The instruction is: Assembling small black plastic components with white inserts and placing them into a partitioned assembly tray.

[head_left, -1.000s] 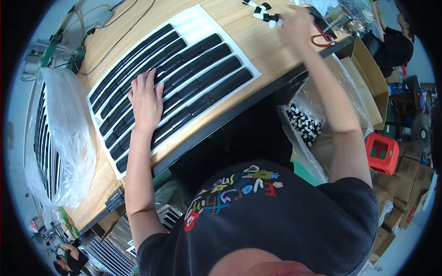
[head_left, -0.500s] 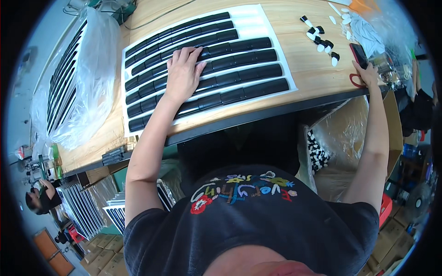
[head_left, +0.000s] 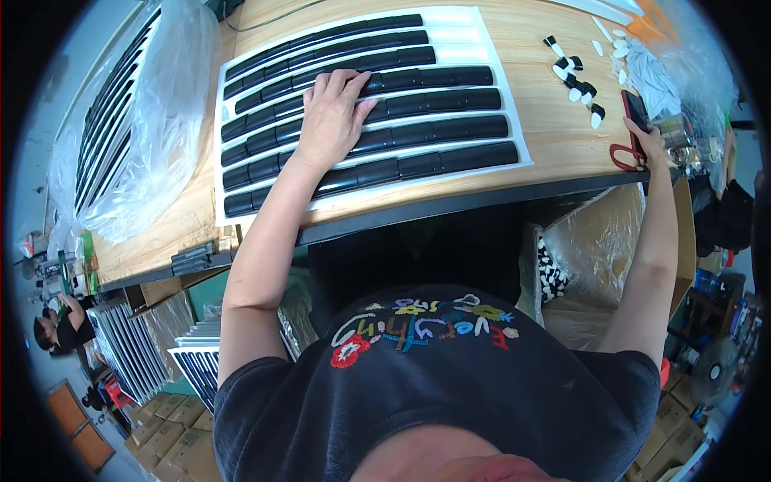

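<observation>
My left hand (head_left: 331, 120) lies over the middle of a white tray (head_left: 459, 34) filled with rows of glossy black tubular pieces (head_left: 438, 100). Its fingertips rest on one of the upper-middle rows, thumb apart from the index finger, and it lifts nothing. At the right end of the table my right hand (head_left: 650, 145) has its fingers round the lower part of a dark phone (head_left: 634, 104) with a red edge. Red-handled scissors (head_left: 622, 157) lie right beside that hand.
Small black-and-white caps (head_left: 572, 80) lie scattered right of the tray. Plastic bags (head_left: 650, 76) sit behind the phone. On the left stands a plastic-wrapped stack (head_left: 120, 112) of similar trays. Below the table edge, an open carton (head_left: 606, 241) holds more caps.
The view has shifted slightly, so the tray appears further right. My right hand has closed further round the phone, and more of the scissors shows. My left hand stays on the black pieces.
</observation>
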Tool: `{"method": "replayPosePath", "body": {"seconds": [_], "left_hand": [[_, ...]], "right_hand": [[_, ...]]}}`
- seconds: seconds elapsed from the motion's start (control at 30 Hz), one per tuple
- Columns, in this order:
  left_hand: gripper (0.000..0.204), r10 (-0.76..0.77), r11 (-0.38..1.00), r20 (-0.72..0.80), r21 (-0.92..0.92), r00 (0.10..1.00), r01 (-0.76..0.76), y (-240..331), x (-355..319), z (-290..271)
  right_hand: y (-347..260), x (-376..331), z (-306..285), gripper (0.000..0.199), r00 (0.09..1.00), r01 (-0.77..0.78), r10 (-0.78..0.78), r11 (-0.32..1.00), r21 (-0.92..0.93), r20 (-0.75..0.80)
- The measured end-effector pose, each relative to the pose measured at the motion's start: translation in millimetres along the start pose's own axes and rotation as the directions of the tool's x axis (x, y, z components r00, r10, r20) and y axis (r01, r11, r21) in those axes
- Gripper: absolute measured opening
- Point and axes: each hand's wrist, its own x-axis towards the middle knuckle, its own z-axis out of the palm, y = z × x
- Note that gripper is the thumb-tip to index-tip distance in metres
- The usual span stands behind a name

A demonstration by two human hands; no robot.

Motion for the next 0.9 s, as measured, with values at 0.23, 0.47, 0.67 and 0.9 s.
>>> {"method": "replayPosePath", "body": {"seconds": [0.23, 0.47, 0.67, 0.9], "left_hand": [[0.038, 0.026, 1.000, -0.015, -0.013, 1.000, -0.026, 4.9, 1.4, -3.0], [0.039, 0.004, 1.000, 0.011, 0.001, 1.000, -0.004, 6.7, -0.9, -5.8], [0.036, 0.097, 0.995, 0.006, 0.034, 0.995, -0.098, 11.2, 27.7, -7.3], [0.042, 0.328, 0.944, 0.146, -0.022, 0.933, -0.328, 6.1, 98.6, 10.2]], "right_hand": [[-0.7, 4.2, 10.8, 0.112, 0.997, -0.033, 0.029, 0.997, -0.066, -0.071], [-17.2, -51.5, 9.8, 0.118, 0.987, -0.009, 0.016, 0.999, 0.046, -0.161], [5.5, -37.2, 7.8, 0.117, 0.983, 0.052, -0.051, 0.999, 0.001, -0.176], [-2.3, -32.7, 18.1, 0.113, 0.991, -0.037, 0.049, 0.995, 0.095, -0.125]]}}
